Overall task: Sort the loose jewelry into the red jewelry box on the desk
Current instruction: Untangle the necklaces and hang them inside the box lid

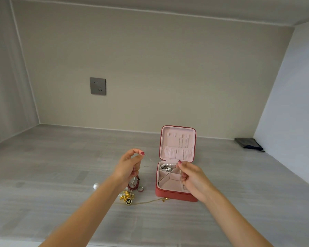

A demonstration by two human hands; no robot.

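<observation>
The thin silver chain necklace [149, 162] hangs between the pinching fingers of the left hand [129, 166] and right hand [190, 177], its long axis left-to-right, right end above the open red leather jewelry box [175, 195] on the tabletop [61, 175].

The red jewelry box [175, 192] stands open on the table [61, 175], its lid upright at the far side, pink lining showing. A pearl piece [165, 167] lies in its far left compartment. A thin silver chain [149, 162] hangs in the air just left of the box. Nearer and to the left lie the loose jewelry: a dark red bead bracelet [135, 183], a ring [140, 189], a gold brooch [126, 196], a butterfly pendant [128, 201] on a gold chain [150, 201], and a pearl [96, 186].
</observation>
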